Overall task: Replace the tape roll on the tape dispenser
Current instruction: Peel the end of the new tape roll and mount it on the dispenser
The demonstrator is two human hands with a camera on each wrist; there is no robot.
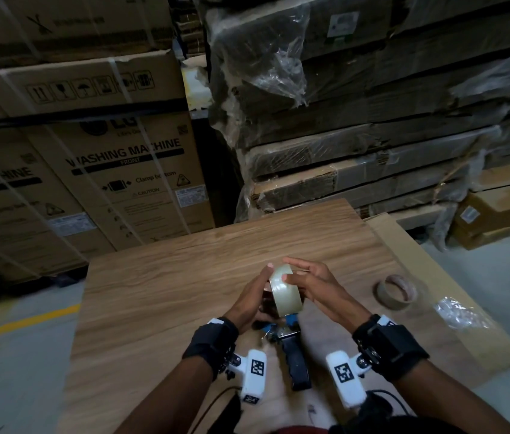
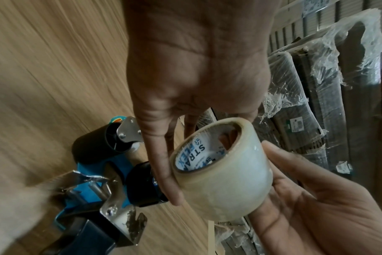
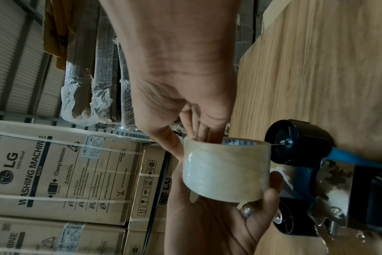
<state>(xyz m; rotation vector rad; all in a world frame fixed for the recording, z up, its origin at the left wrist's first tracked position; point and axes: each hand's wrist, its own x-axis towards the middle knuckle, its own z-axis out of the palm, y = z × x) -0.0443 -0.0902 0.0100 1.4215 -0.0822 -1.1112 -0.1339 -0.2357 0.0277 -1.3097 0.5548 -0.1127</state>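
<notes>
Left grip (image 1: pixel 249 297): fingers curled round the clear tape roll (image 1: pixel 285 289).
Right grip (image 1: pixel 311 281): pinched the roll's opposite side.
Dispenser (image 1: pixel 291 349): lay on the tabletop (image 1: pixel 159 286) just beneath both grips.

Stacked cardboard boxes (image 1: pixel 97 170) printed "WASHING MACHINE" are standing behind a wooden table (image 1: pixel 184 277). Flat cartons wrapped in torn plastic film (image 1: pixel 372 120) are piling up beside them. A yellow line (image 1: pixel 21 322) is running across the grey concrete floor (image 1: pixel 12 371).

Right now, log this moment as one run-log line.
new tape roll: off dispenser, held by both hands | left hand: holds roll | right hand: holds roll | tape dispenser: on table, hub bare | empty core: on table
</notes>
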